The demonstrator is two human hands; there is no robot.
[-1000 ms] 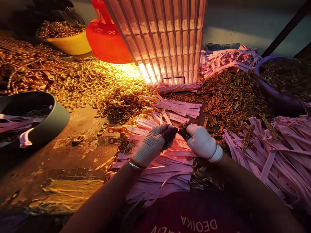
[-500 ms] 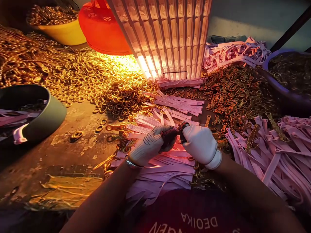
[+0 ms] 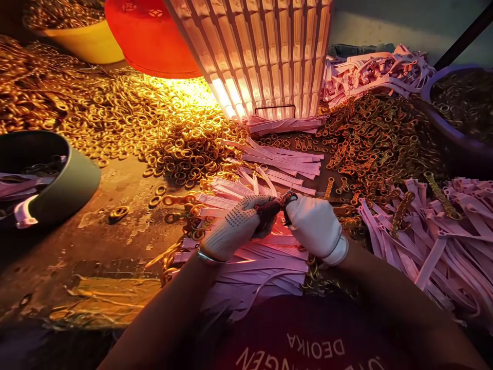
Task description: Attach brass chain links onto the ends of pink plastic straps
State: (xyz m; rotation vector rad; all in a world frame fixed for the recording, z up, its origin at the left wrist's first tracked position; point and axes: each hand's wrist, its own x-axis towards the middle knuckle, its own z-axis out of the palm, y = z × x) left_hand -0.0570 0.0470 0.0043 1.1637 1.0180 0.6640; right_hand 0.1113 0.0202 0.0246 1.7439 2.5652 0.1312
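Both my hands wear white gloves and meet at the middle of the table, above a heap of pink strips (image 3: 254, 262). My left hand (image 3: 236, 226) is curled, its dark fingertips pinching a small dark piece I cannot make out. My right hand (image 3: 314, 223) is closed too, fingertips pressed against the same spot at the left hand's fingers. A short gold chain (image 3: 181, 200) lies just left of my left hand.
Gold rings (image 3: 185, 149) cover the table's left and middle. A ribbed lamp shade (image 3: 265, 56) glows at the back, beside a red basin (image 3: 150, 41) and a yellow bowl (image 3: 88, 43). A grey bowl (image 3: 73, 180) sits left. More pink strips (image 3: 442, 241) and chain pieces (image 3: 370, 144) lie right.
The hands have stayed pinched together and drifted slightly toward me; the view has tilted a little so the table contents sit higher in the picture.
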